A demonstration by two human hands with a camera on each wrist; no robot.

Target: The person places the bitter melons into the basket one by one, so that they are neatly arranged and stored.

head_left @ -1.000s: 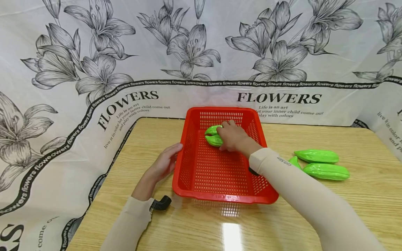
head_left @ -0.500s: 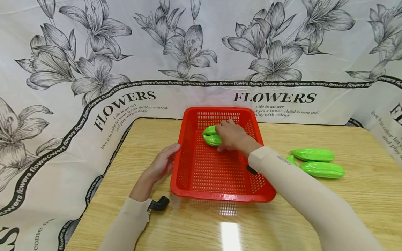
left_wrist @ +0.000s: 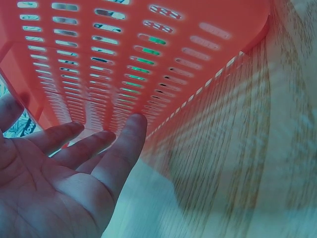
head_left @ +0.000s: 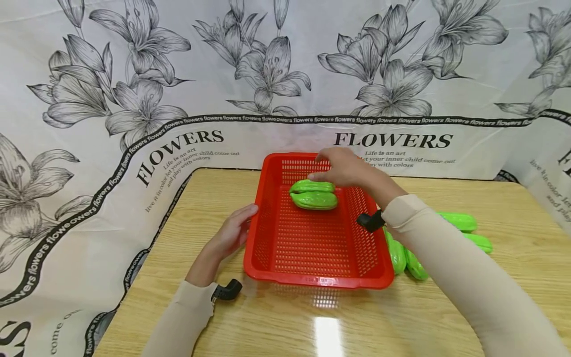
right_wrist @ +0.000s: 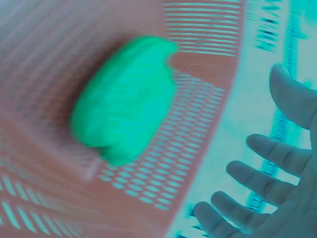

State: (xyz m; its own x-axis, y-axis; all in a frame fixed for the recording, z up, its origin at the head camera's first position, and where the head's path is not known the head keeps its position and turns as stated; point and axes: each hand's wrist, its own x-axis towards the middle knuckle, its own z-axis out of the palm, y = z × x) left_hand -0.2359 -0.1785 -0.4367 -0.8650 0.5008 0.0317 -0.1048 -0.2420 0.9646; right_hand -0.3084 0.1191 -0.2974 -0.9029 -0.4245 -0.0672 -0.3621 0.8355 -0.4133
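Observation:
Two glossy green ridged gourds (head_left: 314,201) lie side by side in the far part of a red perforated plastic basket (head_left: 312,243); the right wrist view shows the green gourds (right_wrist: 126,101) blurred. My right hand (head_left: 345,168) is raised over the basket's far right side, apart from the gourds, its fingers spread with nothing between them. Beside the basket's left wall, my left hand (head_left: 232,233) touches it with extended fingers. The left wrist view shows these fingers (left_wrist: 130,136) against the slotted wall, palm up.
Several more green gourds (head_left: 396,253) lie on the wooden table (head_left: 276,322) to the basket's right, partly hidden by the right sleeve (head_left: 464,277). A flower-printed cloth (head_left: 276,134) hangs behind the table and along its left side.
My right hand has let go of the green gourds and risen up and to the right. Both gourds stay in the basket. The left hand has kept its place at the wall.

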